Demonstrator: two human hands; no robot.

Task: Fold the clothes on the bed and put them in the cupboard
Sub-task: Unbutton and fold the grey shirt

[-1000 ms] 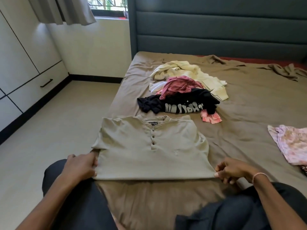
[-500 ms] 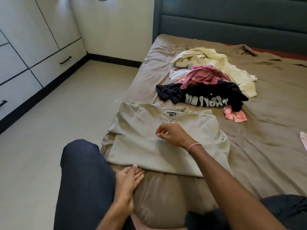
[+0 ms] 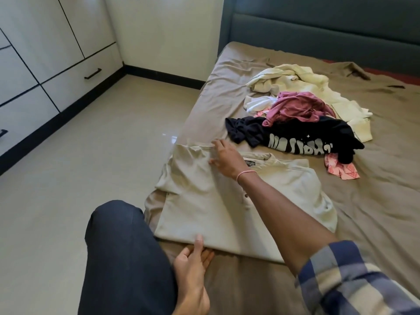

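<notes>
Lower centre, my left hand pinches the shirt hem, thumb on top, I think to anchor it. The shirt lies flat mid-frame on the bed. My right hand reaches its far shoulder; pinching or pressing, I cannot tell. Pile beyond; cupboard upper left.

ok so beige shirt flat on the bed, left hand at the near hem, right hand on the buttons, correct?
Not quite. In the head view the right hand is off the buttons: it pinches the beige shirt at its far left shoulder. The left hand does hold the near hem, on the bed.
</notes>
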